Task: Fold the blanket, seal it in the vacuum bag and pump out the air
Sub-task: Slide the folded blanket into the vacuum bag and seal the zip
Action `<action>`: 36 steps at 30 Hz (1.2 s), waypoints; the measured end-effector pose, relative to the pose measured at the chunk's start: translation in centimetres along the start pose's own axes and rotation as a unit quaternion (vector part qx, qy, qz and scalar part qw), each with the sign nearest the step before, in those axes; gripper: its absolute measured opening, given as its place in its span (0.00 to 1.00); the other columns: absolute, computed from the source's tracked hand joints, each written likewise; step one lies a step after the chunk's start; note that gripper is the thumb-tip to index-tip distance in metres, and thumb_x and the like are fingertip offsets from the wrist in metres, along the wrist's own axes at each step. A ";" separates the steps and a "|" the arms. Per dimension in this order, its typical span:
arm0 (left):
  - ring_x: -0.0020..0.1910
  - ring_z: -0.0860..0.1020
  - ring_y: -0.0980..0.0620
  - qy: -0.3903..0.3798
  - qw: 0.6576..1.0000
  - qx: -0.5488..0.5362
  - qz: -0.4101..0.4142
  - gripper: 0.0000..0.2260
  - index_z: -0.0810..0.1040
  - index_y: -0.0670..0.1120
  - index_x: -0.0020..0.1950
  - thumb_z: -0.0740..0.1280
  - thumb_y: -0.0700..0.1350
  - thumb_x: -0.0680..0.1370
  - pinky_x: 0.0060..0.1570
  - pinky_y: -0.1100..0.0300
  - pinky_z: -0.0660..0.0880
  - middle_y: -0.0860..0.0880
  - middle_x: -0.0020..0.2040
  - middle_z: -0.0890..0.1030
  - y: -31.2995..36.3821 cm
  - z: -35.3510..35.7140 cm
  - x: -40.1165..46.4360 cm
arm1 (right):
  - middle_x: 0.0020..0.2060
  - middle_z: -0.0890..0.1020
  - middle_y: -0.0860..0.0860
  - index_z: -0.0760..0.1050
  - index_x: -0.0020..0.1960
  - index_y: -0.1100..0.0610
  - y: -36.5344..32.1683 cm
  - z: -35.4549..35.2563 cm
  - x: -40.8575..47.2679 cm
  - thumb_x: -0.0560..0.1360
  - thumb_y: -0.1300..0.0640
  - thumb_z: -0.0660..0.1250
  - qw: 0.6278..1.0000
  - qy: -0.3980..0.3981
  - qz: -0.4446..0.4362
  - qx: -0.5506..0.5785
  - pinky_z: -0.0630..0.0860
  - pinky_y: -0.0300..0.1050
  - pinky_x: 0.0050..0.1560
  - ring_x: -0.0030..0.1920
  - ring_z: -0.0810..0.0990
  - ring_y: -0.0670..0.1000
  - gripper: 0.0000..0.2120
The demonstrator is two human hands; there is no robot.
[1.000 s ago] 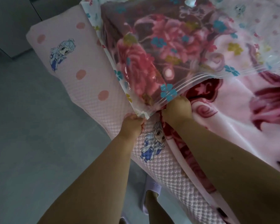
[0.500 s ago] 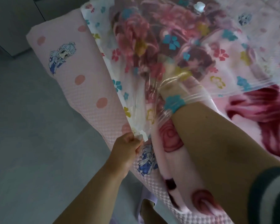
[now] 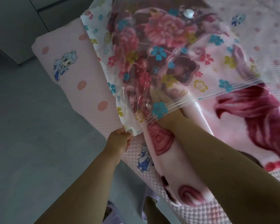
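Pink bed [image 3: 94, 120] fills my view, with grey floor to its left. On it the blanket [image 3: 249, 120], bulky, soft and clingy I judge, lies partly inside the slippery vacuum bag [image 3: 160, 50]. My left hand [image 3: 120, 141] pinches the bag's corner; my right hand [image 3: 165, 101], fingers hidden, now reaches deeper inside than a second ago.

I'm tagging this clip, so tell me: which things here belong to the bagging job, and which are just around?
In the job:
- vacuum bag, with its valve
- blanket
- left hand, pinching the bag's corner
- right hand, reaching inside the bag

Just around:
- pink bed cover
- slippers
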State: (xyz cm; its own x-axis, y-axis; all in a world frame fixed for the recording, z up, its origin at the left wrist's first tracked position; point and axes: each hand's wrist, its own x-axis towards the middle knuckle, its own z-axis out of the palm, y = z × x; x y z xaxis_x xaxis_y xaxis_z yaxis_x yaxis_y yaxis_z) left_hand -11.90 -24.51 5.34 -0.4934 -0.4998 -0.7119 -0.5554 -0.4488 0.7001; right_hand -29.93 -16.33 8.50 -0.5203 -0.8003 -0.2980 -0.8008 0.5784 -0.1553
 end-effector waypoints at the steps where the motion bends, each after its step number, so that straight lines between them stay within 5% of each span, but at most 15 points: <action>1: 0.22 0.68 0.57 0.005 1.000 0.019 -0.001 0.07 0.78 0.40 0.43 0.64 0.40 0.80 0.23 0.66 0.65 0.52 0.24 0.71 0.0 0.0 0.0 | 0.66 0.71 0.54 0.65 0.69 0.56 -0.4 0.3 -1.4 0.82 0.50 0.47 1.000 0.022 -0.009 0.001 0.60 0.46 0.71 0.65 0.68 0.54 0.20; 5: 0.30 0.70 0.53 0.092 0.961 0.250 0.079 0.17 0.72 0.46 0.36 0.61 0.57 0.79 0.30 0.59 0.62 0.52 0.30 0.72 1.8 0.6 -0.7 | 0.74 0.64 0.53 0.60 0.75 0.54 1.2 -0.6 -5.9 0.80 0.47 0.49 0.998 0.046 -0.028 -0.019 0.46 0.46 0.74 0.74 0.61 0.54 0.25; 7: 0.30 0.70 0.52 0.122 0.943 0.262 0.166 0.17 0.68 0.47 0.33 0.61 0.56 0.78 0.30 0.59 0.62 0.52 0.29 0.72 4.3 2.0 -1.4 | 0.68 0.73 0.53 0.71 0.69 0.55 2.6 -1.4 -7.9 0.78 0.51 0.58 0.995 0.091 -0.028 0.004 0.55 0.47 0.72 0.69 0.69 0.55 0.21; 9: 0.31 0.73 0.51 0.120 0.930 0.254 0.237 0.16 0.69 0.47 0.35 0.62 0.55 0.77 0.31 0.58 0.64 0.51 0.31 0.75 7.5 4.4 -1.9 | 0.50 0.83 0.56 0.82 0.50 0.60 4.5 -2.3 -9.7 0.71 0.59 0.65 0.980 0.196 -0.018 0.024 0.74 0.50 0.57 0.50 0.80 0.59 0.11; 11: 0.33 0.73 0.50 0.107 0.902 0.289 0.302 0.14 0.69 0.50 0.34 0.62 0.55 0.77 0.32 0.57 0.64 0.52 0.32 0.75 10.8 7.7 -2.1 | 0.38 0.82 0.56 0.80 0.38 0.62 7.3 -3.5 -10.8 0.66 0.64 0.67 0.956 0.286 0.031 0.051 0.76 0.49 0.42 0.38 0.80 0.60 0.04; 15: 0.37 0.76 0.48 0.063 0.854 0.355 0.374 0.11 0.71 0.49 0.37 0.64 0.54 0.76 0.38 0.56 0.70 0.52 0.34 0.78 16.2 15.5 -1.6 | 0.42 0.81 0.61 0.80 0.45 0.64 14.9 -5.5 -10.7 0.69 0.65 0.68 0.907 0.366 0.194 0.082 0.73 0.52 0.50 0.45 0.78 0.63 0.05; 18: 0.44 0.80 0.45 0.020 0.820 0.400 0.408 0.08 0.73 0.49 0.41 0.64 0.52 0.75 0.45 0.55 0.75 0.48 0.42 0.83 18.8 21.6 -0.5 | 0.56 0.77 0.61 0.75 0.58 0.63 21.8 -6.9 -10.0 0.74 0.54 0.66 0.873 0.319 0.347 0.129 0.65 0.51 0.63 0.60 0.72 0.61 0.17; 22: 0.44 0.77 0.46 -0.035 0.765 0.426 0.481 0.07 0.78 0.47 0.41 0.66 0.49 0.75 0.40 0.59 0.67 0.50 0.41 0.78 21.2 28.8 0.8 | 0.63 0.73 0.59 0.70 0.66 0.61 29.2 -6.9 -8.8 0.71 0.38 0.67 0.839 0.200 0.451 0.227 0.65 0.51 0.65 0.65 0.69 0.60 0.33; 25: 0.48 0.78 0.47 -0.088 0.732 0.452 0.502 0.08 0.81 0.45 0.48 0.66 0.47 0.75 0.48 0.56 0.74 0.49 0.46 0.80 22.1 33.7 2.3 | 0.60 0.77 0.58 0.71 0.64 0.59 32.6 -6.4 -7.9 0.66 0.32 0.68 0.814 0.118 0.456 0.341 0.72 0.49 0.56 0.58 0.76 0.59 0.38; 28: 0.54 0.78 0.49 -0.132 0.693 0.503 0.500 0.11 0.80 0.45 0.54 0.64 0.45 0.75 0.60 0.58 0.67 0.48 0.53 0.81 22.5 38.2 3.9 | 0.56 0.79 0.55 0.74 0.58 0.54 34.6 -5.5 -7.3 0.61 0.33 0.72 0.779 0.083 0.432 0.447 0.72 0.43 0.47 0.48 0.77 0.52 0.34; 32: 0.60 0.74 0.45 -0.176 0.644 0.564 0.486 0.16 0.76 0.41 0.61 0.65 0.48 0.77 0.57 0.57 0.69 0.43 0.60 0.78 22.2 43.6 6.0 | 0.58 0.77 0.52 0.71 0.65 0.56 36.4 -3.8 -6.5 0.53 0.27 0.71 0.786 0.013 0.418 0.455 0.70 0.45 0.54 0.54 0.77 0.54 0.49; 36: 0.67 0.70 0.45 -0.193 0.596 0.627 0.463 0.23 0.70 0.45 0.70 0.65 0.50 0.77 0.64 0.52 0.69 0.46 0.68 0.73 21.7 47.8 8.2 | 0.43 0.80 0.49 0.78 0.49 0.54 37.2 -2.5 -5.8 0.58 0.31 0.73 0.815 0.012 0.385 0.433 0.70 0.42 0.46 0.45 0.78 0.51 0.31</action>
State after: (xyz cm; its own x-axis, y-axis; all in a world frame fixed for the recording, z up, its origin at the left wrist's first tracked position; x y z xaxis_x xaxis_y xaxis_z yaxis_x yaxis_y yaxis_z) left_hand -59.98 -2.93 11.99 -0.9598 0.2129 -0.1827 0.1299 0.9145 0.3832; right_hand -57.51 9.43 6.83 -0.7834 -0.1438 -0.6047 0.2707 0.7969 -0.5401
